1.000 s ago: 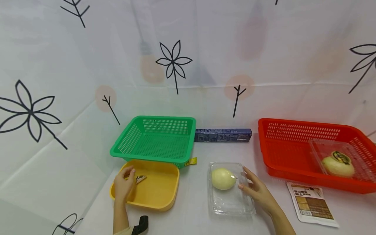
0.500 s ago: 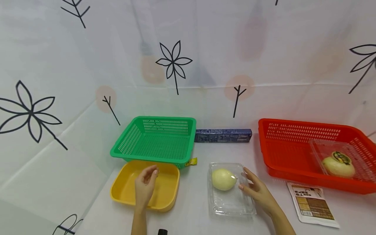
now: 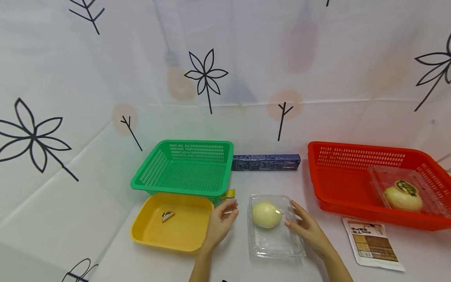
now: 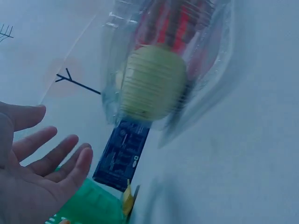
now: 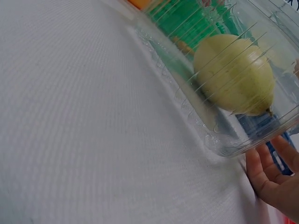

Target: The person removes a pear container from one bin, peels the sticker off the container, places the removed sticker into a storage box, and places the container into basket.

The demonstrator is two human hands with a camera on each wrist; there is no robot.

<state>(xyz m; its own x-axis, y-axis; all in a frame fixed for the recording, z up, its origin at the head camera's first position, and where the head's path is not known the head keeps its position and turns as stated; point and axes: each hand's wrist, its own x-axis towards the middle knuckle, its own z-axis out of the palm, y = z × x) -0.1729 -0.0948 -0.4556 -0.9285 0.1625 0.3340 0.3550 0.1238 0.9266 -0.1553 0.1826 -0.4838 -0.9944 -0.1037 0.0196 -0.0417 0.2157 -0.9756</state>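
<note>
Container of clear plastic point(image 3: 278, 244) lies right of the frame's lower centre, long axis up-down, bottom end leaning right; the pale yellow fruit point(image 3: 266, 215) in its upper half points its stem right. The right hand point(image 3: 311, 232) touches the container's right edge, though whether it pinches I cannot tell; the left hand point(image 3: 219, 225), fingers loosely bent, holds nothing.

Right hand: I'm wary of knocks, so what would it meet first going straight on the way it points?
The right hand would first meet the clear plastic container, whose side its fingers seem to touch; the pale fruit inside probably lies next in line.
</note>
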